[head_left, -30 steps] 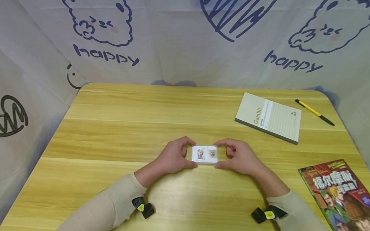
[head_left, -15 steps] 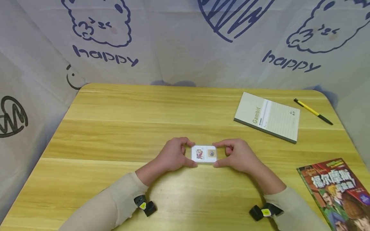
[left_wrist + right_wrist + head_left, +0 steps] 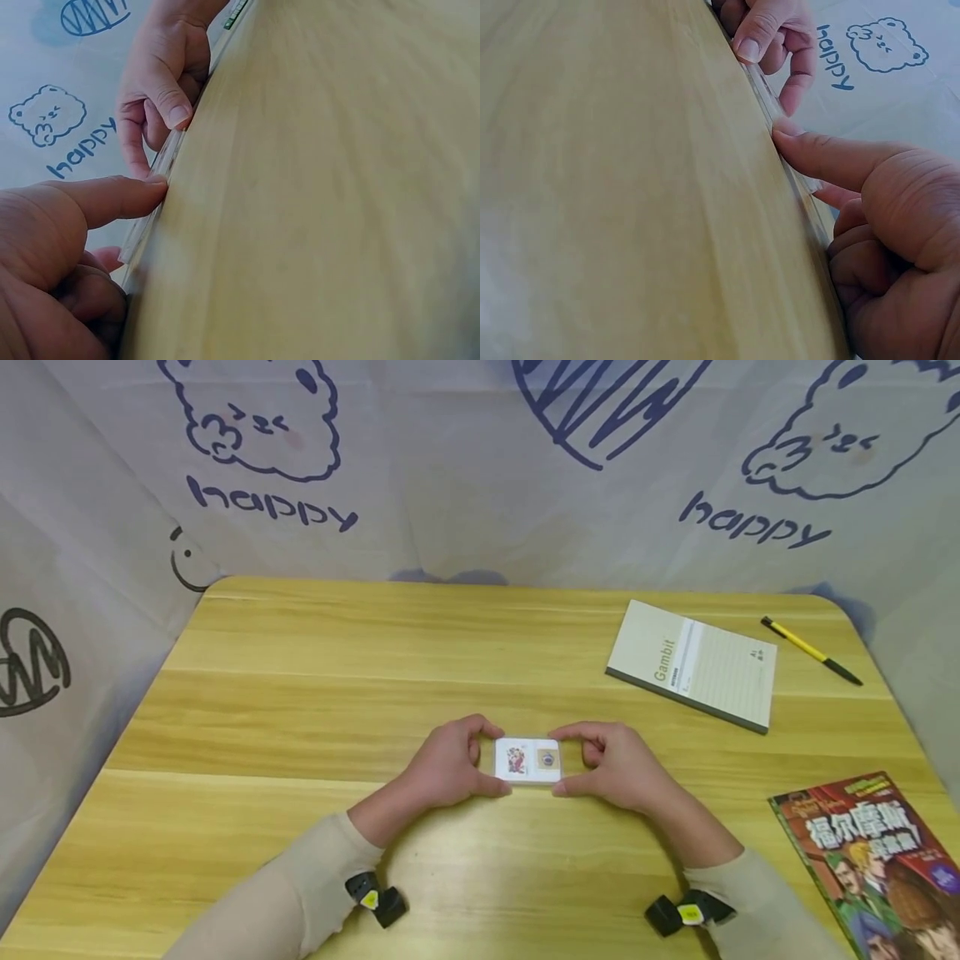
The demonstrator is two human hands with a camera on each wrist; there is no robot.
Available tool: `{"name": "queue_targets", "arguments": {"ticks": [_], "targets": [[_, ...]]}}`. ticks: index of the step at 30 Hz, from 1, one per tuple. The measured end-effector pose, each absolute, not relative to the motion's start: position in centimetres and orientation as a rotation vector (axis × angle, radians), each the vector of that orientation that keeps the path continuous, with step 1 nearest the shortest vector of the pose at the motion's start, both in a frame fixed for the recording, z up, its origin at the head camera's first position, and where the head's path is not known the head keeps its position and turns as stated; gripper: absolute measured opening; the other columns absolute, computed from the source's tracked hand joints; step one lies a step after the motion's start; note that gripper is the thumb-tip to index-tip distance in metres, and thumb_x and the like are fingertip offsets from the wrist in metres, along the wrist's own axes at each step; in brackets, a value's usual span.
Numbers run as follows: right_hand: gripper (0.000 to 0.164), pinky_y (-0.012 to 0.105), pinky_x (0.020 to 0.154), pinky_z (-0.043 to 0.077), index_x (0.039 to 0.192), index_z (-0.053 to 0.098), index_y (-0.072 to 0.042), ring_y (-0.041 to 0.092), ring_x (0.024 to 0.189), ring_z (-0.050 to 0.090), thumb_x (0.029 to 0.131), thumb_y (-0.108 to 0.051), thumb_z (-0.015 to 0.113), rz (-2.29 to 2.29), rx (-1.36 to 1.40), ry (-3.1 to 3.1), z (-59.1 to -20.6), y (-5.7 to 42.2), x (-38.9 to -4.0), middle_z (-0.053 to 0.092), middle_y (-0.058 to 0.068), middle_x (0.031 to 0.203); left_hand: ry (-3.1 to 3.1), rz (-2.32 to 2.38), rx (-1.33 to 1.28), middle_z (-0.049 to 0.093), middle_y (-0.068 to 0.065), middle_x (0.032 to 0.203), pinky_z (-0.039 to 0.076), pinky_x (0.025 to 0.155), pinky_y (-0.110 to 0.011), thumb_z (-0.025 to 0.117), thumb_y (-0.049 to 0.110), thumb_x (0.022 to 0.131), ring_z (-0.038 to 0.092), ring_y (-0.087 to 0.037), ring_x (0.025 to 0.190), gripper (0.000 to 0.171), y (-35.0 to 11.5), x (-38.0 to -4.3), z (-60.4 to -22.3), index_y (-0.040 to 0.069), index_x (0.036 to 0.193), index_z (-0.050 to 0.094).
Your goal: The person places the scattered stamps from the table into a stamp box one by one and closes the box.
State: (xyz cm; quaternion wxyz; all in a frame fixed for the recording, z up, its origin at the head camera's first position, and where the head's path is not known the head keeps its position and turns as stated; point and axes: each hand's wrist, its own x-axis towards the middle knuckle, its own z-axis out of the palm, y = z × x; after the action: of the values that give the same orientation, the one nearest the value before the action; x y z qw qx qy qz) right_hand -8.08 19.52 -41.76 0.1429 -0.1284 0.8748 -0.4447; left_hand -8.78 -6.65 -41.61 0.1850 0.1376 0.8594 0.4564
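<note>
A small flat clear plastic case [image 3: 532, 770] with a white insert lies face up near the middle of the table. Two little pictures show through it, a colourful figure on the left and a tan square with a dark round mark on the right. My left hand [image 3: 453, 764] pinches its left end, thumb on the near edge and index finger on the far edge. At the opposite end, my right hand [image 3: 622, 767] pinches it in the same manner. Both wrist views show the case [image 3: 142, 231] edge-on, thin and low at the tabletop, with the thumbs against its near side.
On the wooden table [image 3: 337, 643], a beige notebook [image 3: 731, 668] lies at the back right, beside a yellow and black pen [image 3: 810, 649]. A colourful comic-style book [image 3: 870, 852] is at the right front. White cloth [image 3: 450, 485] with drawings hangs behind the table.
</note>
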Motion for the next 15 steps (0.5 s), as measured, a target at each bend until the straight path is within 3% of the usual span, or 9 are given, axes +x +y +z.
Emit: {"name": "queue_targets", "arguments": {"ticks": [15], "targets": [[0.058,0.03,0.061,0.036,0.122,0.071,-0.014,0.013,0.055,0.031,0.069,-0.022,0.094,-1.286,-0.347,2.513,-41.45,19.67,-7.79,0.033,-0.004,0.059,2.433,1.301,0.375,0.045,-0.001,0.068,0.033,0.051,-0.027,0.095,0.013,0.065,0.039,-0.013,0.056,0.064,-6.24,-8.43,-41.31,0.006,0.121,0.064]]}}
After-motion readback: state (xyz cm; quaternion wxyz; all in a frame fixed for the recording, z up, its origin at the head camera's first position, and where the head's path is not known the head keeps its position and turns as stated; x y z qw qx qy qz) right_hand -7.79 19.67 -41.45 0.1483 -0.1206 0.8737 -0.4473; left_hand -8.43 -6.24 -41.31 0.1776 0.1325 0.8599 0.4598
